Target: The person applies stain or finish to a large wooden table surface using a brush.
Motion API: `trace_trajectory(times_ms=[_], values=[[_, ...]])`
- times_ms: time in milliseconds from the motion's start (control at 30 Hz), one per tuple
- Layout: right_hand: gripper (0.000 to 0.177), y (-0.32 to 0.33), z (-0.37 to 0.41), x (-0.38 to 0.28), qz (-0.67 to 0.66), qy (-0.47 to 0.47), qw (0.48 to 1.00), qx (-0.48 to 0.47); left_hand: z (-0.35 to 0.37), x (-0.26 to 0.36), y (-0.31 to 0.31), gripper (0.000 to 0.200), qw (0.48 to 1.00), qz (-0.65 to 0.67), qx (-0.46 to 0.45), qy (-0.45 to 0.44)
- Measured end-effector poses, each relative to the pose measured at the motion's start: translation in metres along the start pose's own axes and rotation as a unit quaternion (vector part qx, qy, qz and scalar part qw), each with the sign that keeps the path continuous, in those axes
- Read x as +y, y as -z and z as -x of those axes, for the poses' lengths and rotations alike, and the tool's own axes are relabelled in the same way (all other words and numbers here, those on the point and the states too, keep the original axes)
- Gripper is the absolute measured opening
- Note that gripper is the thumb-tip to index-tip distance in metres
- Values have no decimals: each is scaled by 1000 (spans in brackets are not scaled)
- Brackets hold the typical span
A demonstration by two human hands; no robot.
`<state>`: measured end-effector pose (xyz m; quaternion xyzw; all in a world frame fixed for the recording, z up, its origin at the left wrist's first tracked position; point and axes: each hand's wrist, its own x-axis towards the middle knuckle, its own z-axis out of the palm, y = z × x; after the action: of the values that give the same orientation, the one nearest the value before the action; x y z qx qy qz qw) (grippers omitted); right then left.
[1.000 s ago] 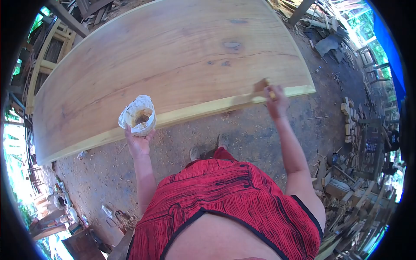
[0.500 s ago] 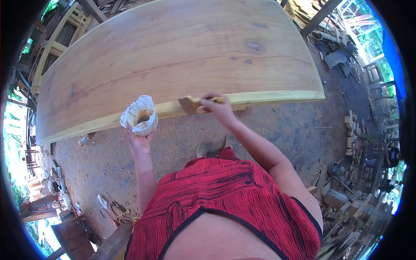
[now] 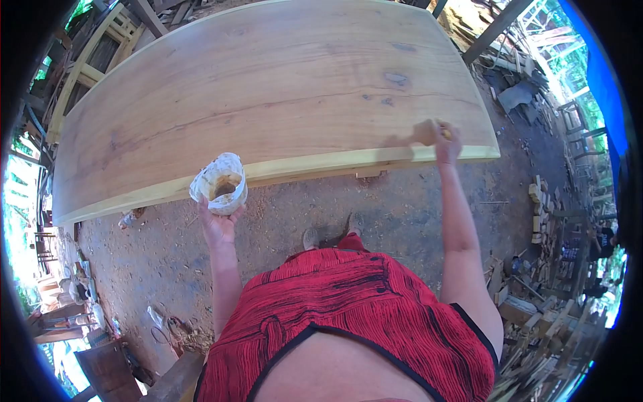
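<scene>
A wide wooden slab point(image 3: 268, 87) with dark cracks and knots spans the view, its pale edge facing me. My left hand point(image 3: 220, 224) is wrapped round the lower part of a whitish container point(image 3: 219, 184), tilted so that its brownish inside shows, beside the slab's near edge. Over the slab's right end, my right hand point(image 3: 447, 142) grips a brush point(image 3: 425, 132) by its handle, with the bristles pointing left. The brush is slightly blurred, and whether it touches the wood I cannot tell.
Wood shavings lie on the floor point(image 3: 281, 214) around my feet point(image 3: 335, 229). Stacked wood blocks point(image 3: 536, 208) and scrap pieces point(image 3: 536, 315) are at the right. A wooden frame point(image 3: 90, 67) leans at the back left. A person point(image 3: 605, 242) is at the far right.
My right hand has swung right with the brush, from near the middle of the slab's front edge to above its right end. My left hand and the container have barely moved.
</scene>
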<state>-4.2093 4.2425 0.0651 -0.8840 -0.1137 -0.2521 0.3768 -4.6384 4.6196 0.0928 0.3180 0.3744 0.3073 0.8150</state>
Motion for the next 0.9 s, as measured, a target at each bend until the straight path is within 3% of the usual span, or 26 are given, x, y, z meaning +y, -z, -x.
trace_trajectory(times_ms=[67,233,367,433,467,600,767,900], values=[[14,-33,29,-45,-26,24,997,-65,1,1,8,81,1000,-5,-1,-5],[19,-84,124,-192,-136,207,944,-219,12,13,19,82,999,1,37,-23],[10,-64,184,-272,-251,224,894,-297,21,24,16,84,996,3,70,-49],[10,-58,195,-281,-402,84,812,-414,21,24,15,84,997,4,65,-47],[10,-60,195,-275,-401,80,814,-412,22,24,15,84,997,8,60,-45],[13,-39,151,-226,-510,-274,692,-431,19,14,10,83,999,-3,32,-27],[17,33,100,-89,-470,-349,789,-187,9,1,-11,80,999,-1,-19,29],[16,93,90,23,-464,-337,815,87,-1,-8,-26,80,997,-19,-61,51]])
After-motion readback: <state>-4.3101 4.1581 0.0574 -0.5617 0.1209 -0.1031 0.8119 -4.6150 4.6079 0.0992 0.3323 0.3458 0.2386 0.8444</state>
